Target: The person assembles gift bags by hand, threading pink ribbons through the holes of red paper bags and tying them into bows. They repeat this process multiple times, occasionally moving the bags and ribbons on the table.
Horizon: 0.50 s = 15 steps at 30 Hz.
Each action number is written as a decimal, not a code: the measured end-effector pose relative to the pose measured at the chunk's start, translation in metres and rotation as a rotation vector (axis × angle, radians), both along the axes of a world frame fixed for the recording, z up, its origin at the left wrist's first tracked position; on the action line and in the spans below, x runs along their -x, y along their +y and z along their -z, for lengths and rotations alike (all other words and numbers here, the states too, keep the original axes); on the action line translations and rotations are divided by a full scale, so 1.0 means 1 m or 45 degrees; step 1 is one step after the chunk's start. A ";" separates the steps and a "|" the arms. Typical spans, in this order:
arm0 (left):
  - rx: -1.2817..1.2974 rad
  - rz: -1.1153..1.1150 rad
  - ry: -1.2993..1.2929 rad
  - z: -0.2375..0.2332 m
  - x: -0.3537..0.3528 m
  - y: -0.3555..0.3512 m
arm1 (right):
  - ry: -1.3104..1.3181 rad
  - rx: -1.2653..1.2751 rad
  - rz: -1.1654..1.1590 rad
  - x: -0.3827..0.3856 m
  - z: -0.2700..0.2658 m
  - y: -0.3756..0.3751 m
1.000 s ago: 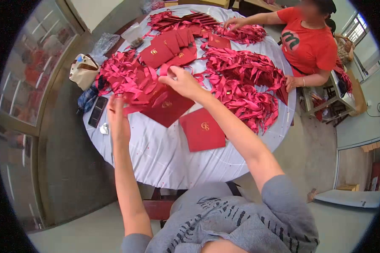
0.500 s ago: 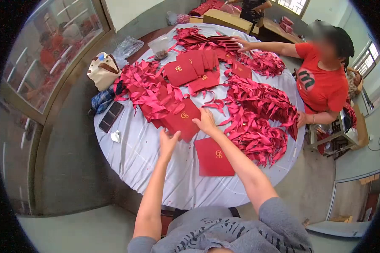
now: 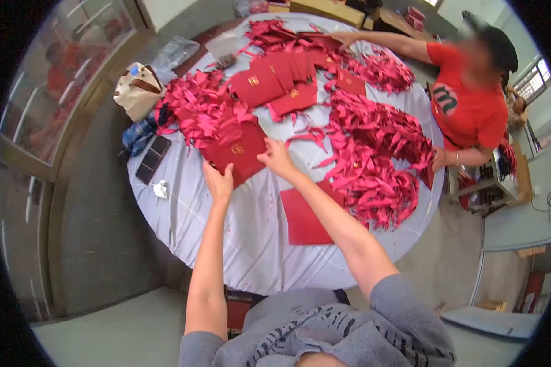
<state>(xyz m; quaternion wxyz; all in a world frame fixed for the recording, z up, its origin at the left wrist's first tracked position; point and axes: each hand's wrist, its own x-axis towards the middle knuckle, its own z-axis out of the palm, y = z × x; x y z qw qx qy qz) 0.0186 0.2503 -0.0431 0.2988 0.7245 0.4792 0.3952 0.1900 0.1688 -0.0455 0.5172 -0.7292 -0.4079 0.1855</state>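
A flat dark red gift bag point(image 3: 243, 164) with a gold emblem lies at the near edge of a heap of similar bags with pink ribbons point(image 3: 203, 109). My left hand point(image 3: 218, 183) grips its lower left corner, thumb on top and fingers beneath the edge. At the bag's right edge, my right hand point(image 3: 278, 161) pinches the side. Another flat red bag point(image 3: 309, 217) rests on the white tablecloth under my right forearm, which hides part of it. Beyond my hands lies a fanned stack of red bags point(image 3: 272, 79).
Large ribbon piles point(image 3: 379, 165) cover the right of the round table point(image 3: 257, 257). A co-worker in a red shirt point(image 3: 468, 113) reaches across there. On the left edge are a phone point(image 3: 153, 160), crumpled tissue point(image 3: 160, 189), cream handbag point(image 3: 138, 92) and blue folded cloth point(image 3: 139, 139).
Both hands have shifted left with the bag, which now sits closer against the ribbon heap. My left hand has closed on its corner. The camera view has also shifted slightly.
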 end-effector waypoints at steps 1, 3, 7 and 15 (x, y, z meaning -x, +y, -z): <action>0.130 0.013 0.034 -0.014 0.005 -0.011 | 0.097 -0.064 0.001 0.001 -0.004 -0.009; 0.263 0.066 -0.028 -0.018 0.016 -0.026 | 0.090 -0.003 -0.035 -0.004 -0.025 -0.046; 0.029 0.117 0.109 -0.022 0.041 -0.074 | 0.152 0.074 -0.032 -0.020 -0.060 -0.139; 0.228 0.791 0.062 -0.036 0.007 -0.173 | -0.369 0.420 0.371 0.012 -0.063 -0.247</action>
